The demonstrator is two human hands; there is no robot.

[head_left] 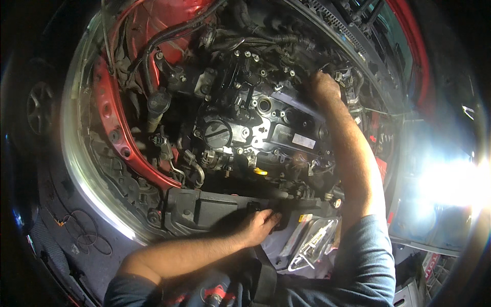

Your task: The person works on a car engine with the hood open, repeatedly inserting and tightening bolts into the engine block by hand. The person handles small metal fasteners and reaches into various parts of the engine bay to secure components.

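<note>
My left hand (260, 227) rests on the black plastic front panel (220, 204) at the near edge of the engine bay, its fingers lying over the panel. Far across, my right arm stretches over the right side of the engine (276, 123). My right hand (326, 87) is closed at the back right corner of the engine, by hoses and wiring connectors (339, 77). What its fingers hold, if anything, is hidden. The black oil filler cap (217, 134) sits on the engine's left part, and a yellow dipstick handle (260, 172) shows at its front.
A clear plastic bag (314, 243) with parts lies right of my left hand. The red fender edge (123, 138) curves along the left, with a headlight (82, 169) outside it. A bright work lamp (455, 181) glares at the right. A thin cable (84, 235) coils on the floor.
</note>
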